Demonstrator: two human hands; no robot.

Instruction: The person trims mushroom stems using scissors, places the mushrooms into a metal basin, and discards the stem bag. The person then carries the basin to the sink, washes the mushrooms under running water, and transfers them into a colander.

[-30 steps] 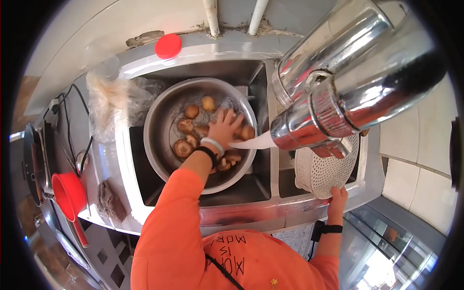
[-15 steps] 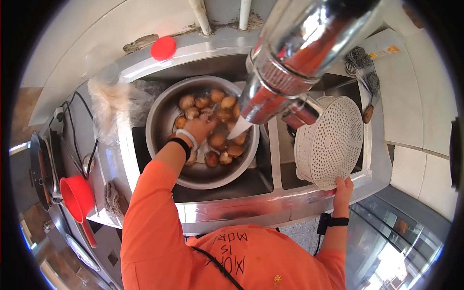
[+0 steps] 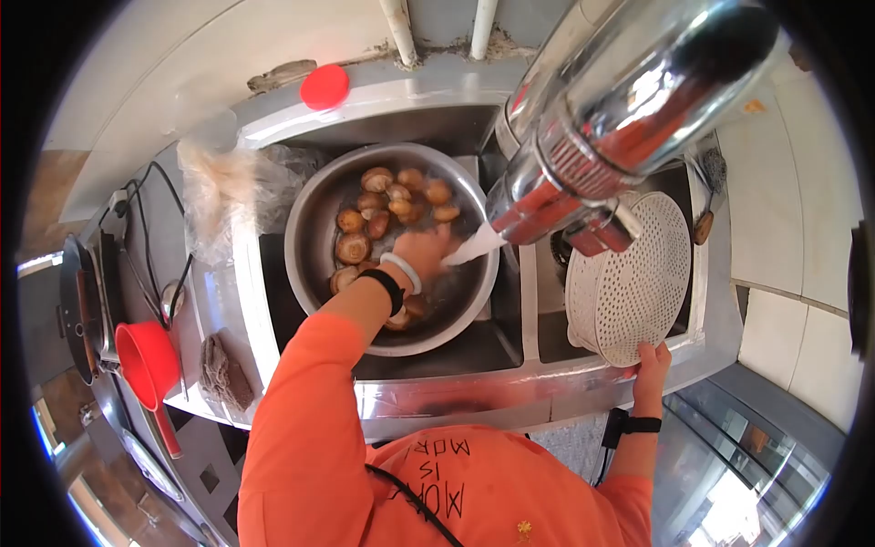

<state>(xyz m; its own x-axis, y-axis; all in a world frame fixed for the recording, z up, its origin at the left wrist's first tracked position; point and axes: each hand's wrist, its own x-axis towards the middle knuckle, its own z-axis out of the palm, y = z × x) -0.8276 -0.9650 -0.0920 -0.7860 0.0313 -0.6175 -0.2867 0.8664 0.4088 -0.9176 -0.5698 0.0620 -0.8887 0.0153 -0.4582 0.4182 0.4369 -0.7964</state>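
My left hand [image 3: 427, 252] is down in a steel basin [image 3: 298, 273] of water and brown mushrooms [image 3: 353, 247], under a white stream of water from the tap [image 3: 556, 173]. Water and blur obscure its fingers, so its grip cannot be made out. Mushrooms lie above and to the left of it, and a few sit under the wrist. My right hand [image 3: 651, 365] grips the lower rim of a white perforated colander [image 3: 638, 273], which is tilted on its side over the right sink compartment.
The chrome tap hangs large over the sink divider. A plastic bag [image 3: 219, 201] lies left of the basin, with a red lid [image 3: 324, 87] behind. A red dipper [image 3: 146, 365] and grey cloth [image 3: 223, 374] rest at left. A metal scrubber [image 3: 714, 170] is at right.
My left hand has moved right and slightly down in the basin, into the falling water. Mushrooms have shifted away from the right side. My right hand keeps holding the colander.
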